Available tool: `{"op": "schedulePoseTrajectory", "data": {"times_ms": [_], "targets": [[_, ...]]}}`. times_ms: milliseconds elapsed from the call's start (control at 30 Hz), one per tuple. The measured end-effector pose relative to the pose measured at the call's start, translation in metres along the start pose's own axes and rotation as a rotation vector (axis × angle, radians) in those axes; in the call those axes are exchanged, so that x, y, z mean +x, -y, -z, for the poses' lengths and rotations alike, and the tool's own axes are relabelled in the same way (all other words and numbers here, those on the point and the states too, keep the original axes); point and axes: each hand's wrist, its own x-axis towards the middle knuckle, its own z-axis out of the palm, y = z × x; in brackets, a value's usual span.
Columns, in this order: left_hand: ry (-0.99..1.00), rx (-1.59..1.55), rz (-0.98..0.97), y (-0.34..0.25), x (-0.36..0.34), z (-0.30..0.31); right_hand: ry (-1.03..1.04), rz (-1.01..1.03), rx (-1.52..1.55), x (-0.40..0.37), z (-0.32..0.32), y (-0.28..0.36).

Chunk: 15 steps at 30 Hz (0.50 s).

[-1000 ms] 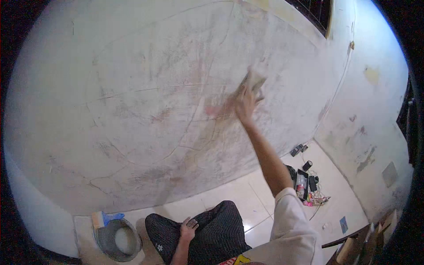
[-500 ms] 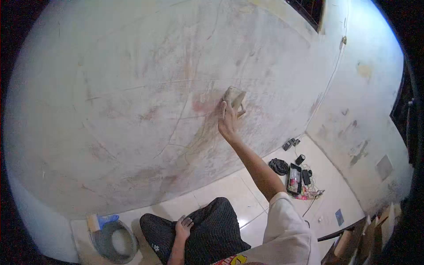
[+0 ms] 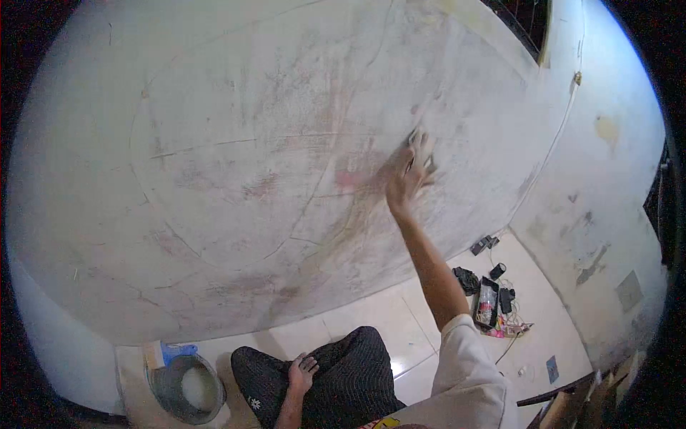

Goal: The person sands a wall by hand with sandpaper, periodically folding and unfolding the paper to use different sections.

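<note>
Black patterned cloth (image 3: 350, 379) over the lap is nearest; L hand (image 3: 304, 372) rests on it, fingers loosely spread, holding nothing visible. White sleeve (image 3: 464, 365) on the R arm. On the tiled floor (image 3: 418, 311), far L: grey bucket (image 3: 166, 390) w/ whitish contents, blue-handled brush (image 3: 174, 353) lying across its rim.

R arm reaches up & fwd; R hand (image 3: 405, 184) has fingers closed round a pale pad (image 3: 421, 144), held up at the stained wall (image 3: 236, 161), prob touching, but blur hides exact contact. Material unclear too, maybe a folded sheet or thin block. Judging by looks: light, one-hand job, fairly stiff w/ some give, not fragile; if dusty, could slip a bit. Best hold = across the back, thumb on one edge, fingertips on the other, palm-side face left flat.

Farther, R side floor: black bundle (image 3: 466, 281), black tray (image 3: 479, 311) w/ clear bottle (image 3: 486, 306), assorted small bits & cords beside it. Farthest: cable (image 3: 554, 154) near the corner, patchy side wall (image 3: 607, 207), dark window opening (image 3: 525, 21) up top
</note>
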Motion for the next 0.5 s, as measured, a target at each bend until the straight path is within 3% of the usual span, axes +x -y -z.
{"op": "schedulePoseTrajectory", "data": {"times_ms": [167, 300, 433, 500], "targets": [[0.129, -0.030, -0.011, 0.001, 0.003, 0.007, 0.014, 0.044, -0.220, 0.018, -0.005, 0.010], [0.029, 0.035, 0.017, 0.001, 0.004, -0.003, 0.195, 0.200, -0.161, -0.035, 0.006, -0.011], [0.020, 0.013, 0.044, -0.003, -0.003, -0.005, 0.130, 0.191, -0.118, -0.022, -0.001, -0.008], [0.029, -0.014, 0.042, -0.002, -0.003, -0.004, 0.095, 0.059, -0.085, 0.010, -0.003, 0.001]]}}
